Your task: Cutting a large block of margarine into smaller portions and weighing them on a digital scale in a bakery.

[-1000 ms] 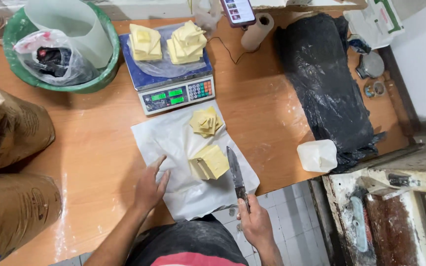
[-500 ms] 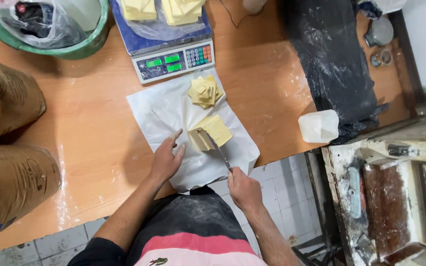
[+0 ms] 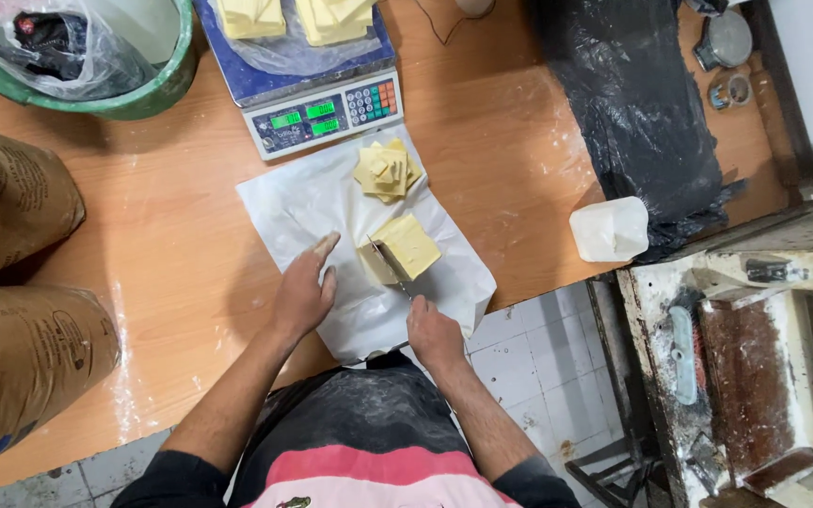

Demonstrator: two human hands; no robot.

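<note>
Your right hand (image 3: pixel 433 329) is clenched around the handle of a knife (image 3: pixel 390 266), whose blade is set into the near-left side of a pale yellow block (image 3: pixel 405 248), apparently butter or a similar fat. Your left hand (image 3: pixel 305 292) grasps nothing: its fingers (image 3: pixel 326 246) are spread flat on the white paper sheet (image 3: pixel 308 202), just beside the block, index finger pointing toward it and seemingly pinning the paper. The block sits at the middle of the sheet, near the table's front edge. Further along the sheet, toward the scale, lies a small heap of cut yellow pieces (image 3: pixel 386 170). The digital scale (image 3: pixel 322 113) touches the far edge of the paper; its plastic-covered pan carries two stacks of yellow slabs (image 3: pixel 298 16). Outward: a green tub (image 3: pixel 157 89) holding a plastic bag at upper left, brown paper sacks (image 3: pixel 11 273) at left, a black plastic sheet (image 3: pixel 637 122) at right, with a small white container (image 3: pixel 611 229) at its near edge. Judgement: the step in hand is portioning, with the blade partway through a cut. The next move calls for a straight downward press through the block while the paper is kept pinned, with your left fingertips clear of the edge.
</note>
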